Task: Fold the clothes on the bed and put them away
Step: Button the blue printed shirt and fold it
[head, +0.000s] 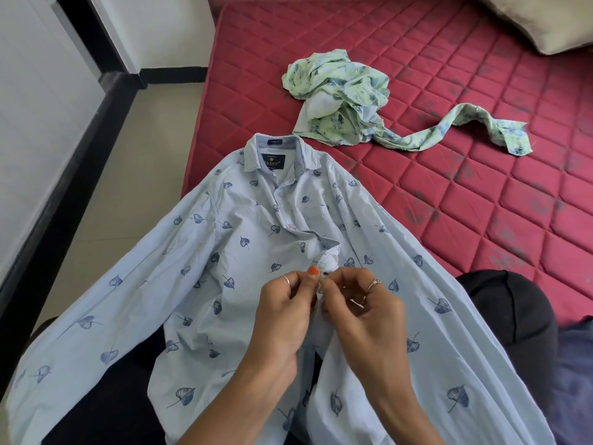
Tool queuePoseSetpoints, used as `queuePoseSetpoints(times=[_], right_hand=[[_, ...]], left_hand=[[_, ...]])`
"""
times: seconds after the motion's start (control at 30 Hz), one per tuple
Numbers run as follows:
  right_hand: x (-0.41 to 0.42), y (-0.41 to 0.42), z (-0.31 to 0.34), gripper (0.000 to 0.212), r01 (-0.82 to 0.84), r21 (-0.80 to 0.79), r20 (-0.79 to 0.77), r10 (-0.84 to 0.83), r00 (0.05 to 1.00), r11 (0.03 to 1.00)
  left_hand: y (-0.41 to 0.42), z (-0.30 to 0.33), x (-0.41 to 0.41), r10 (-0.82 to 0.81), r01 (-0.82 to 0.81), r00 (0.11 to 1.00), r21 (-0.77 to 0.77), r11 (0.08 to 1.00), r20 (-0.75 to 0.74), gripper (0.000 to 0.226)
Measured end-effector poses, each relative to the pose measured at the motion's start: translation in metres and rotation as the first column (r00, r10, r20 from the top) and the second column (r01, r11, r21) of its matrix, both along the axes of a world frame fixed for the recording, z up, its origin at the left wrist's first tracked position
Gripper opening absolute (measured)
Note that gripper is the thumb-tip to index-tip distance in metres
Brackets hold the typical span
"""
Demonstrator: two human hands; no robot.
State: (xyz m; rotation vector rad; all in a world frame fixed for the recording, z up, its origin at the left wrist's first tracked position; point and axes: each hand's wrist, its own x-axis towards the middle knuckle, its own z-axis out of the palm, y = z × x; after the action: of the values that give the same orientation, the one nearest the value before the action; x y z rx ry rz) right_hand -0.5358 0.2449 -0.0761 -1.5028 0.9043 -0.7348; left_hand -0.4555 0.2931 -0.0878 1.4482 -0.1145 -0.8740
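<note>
Both hands pinch the blue shirt's placket, button hidden.

White walls, black skirting, pale, perhaps tiled, floor.

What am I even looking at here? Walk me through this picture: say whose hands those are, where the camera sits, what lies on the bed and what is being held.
There is no machine here. The single picture comes from a camera worn on a person's head, looking forward and down, so the two hands are that person's own.

A light blue shirt with a dark leaf print is spread collar-away over the edge of a bed with a red quilted mattress and over the person's lap. The left hand and the right hand meet at the shirt's front opening, both pinching the fabric there; it looks like buttoning.

Further up the mattress lies a crumpled green floral garment, not yet folded. A beige cushion shows at the top right corner.
</note>
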Motion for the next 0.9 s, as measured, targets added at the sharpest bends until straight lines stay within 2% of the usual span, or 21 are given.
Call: queuePoseSetpoints(times=[0.07, 0.17, 0.23, 0.3, 0.37, 0.43, 0.5, 0.53, 0.57, 0.63, 0.67, 0.73, 0.83, 0.9], right_hand=[[0.002, -0.008, 0.005, 0.009, -0.027, 0.148, 0.040, 0.021, 0.999, 0.989], [0.004, -0.020, 0.011, 0.011, -0.123, 0.392, 0.133, 0.076, 0.988, 0.912], [0.005, -0.027, 0.014, 0.010, -0.173, 0.468, 0.154, 0.113, 0.982, 0.867], [0.007, -0.032, 0.014, 0.005, -0.163, 0.467, 0.145, 0.107, 0.984, 0.869], [0.008, -0.031, 0.013, 0.009, -0.095, 0.344, 0.069, 0.075, 0.995, 0.934], [0.005, -0.022, 0.016, 0.011, -0.031, 0.119, -0.019, 0.033, 0.999, 0.992], [0.002, -0.011, 0.021, 0.009, -0.052, -0.107, -0.055, 0.047, 0.997, 0.993], [0.001, -0.008, 0.023, 0.008, -0.108, -0.233, -0.083, 0.091, 0.992, 0.966], [0.000, -0.007, 0.023, 0.006, -0.197, -0.388, -0.158, 0.146, 0.977, 0.900], [0.001, -0.014, 0.015, 0.018, -0.409, -0.645, -0.373, 0.202, 0.906, 0.646], [-0.001, -0.019, 0.010, 0.024, -0.473, -0.699, -0.456, 0.176, 0.873, 0.535], [-0.002, -0.029, 0.007, 0.032, -0.504, -0.743, -0.531, 0.071, 0.844, 0.441], [-0.006, -0.046, 0.002, 0.036, -0.487, -0.767, -0.561, -0.068, 0.825, 0.418], [-0.006, -0.061, -0.004, 0.035, -0.517, -0.720, -0.644, -0.167, 0.746, 0.463]], left_hand=[[-0.002, 0.000, 0.003, -0.022, 0.022, 0.997, 0.007, 1.000, 0.072, 0.059], [-0.002, -0.001, 0.008, -0.040, 0.038, 0.987, 0.018, 0.999, 0.158, 0.046], [-0.003, 0.000, 0.012, -0.064, 0.058, 0.981, 0.038, 0.998, 0.185, 0.042], [-0.006, 0.002, 0.019, -0.111, 0.101, 0.968, 0.057, 0.993, 0.223, 0.036], [-0.012, 0.006, 0.029, -0.154, 0.138, 0.943, 0.076, 0.988, 0.294, 0.026], [-0.022, 0.010, 0.039, -0.181, 0.155, 0.908, 0.099, 0.983, 0.378, 0.025], [-0.034, 0.016, 0.049, -0.205, 0.168, 0.866, 0.122, 0.978, 0.457, 0.025], [-0.041, 0.019, 0.054, -0.219, 0.173, 0.837, 0.138, 0.975, 0.501, 0.025], [-0.048, 0.022, 0.058, -0.229, 0.170, 0.804, 0.157, 0.973, 0.548, 0.025], [-0.060, 0.027, 0.066, -0.231, 0.150, 0.719, 0.178, 0.973, 0.656, 0.027], [-0.064, 0.029, 0.070, -0.229, 0.133, 0.667, 0.190, 0.973, 0.709, 0.028], [-0.073, 0.030, 0.079, -0.241, 0.105, 0.563, 0.221, 0.970, 0.790, 0.027], [-0.084, 0.018, 0.093, -0.276, 0.078, 0.467, 0.272, 0.959, 0.840, 0.028], [-0.090, 0.006, 0.103, -0.328, 0.104, 0.449, 0.315, 0.943, 0.831, 0.030]])
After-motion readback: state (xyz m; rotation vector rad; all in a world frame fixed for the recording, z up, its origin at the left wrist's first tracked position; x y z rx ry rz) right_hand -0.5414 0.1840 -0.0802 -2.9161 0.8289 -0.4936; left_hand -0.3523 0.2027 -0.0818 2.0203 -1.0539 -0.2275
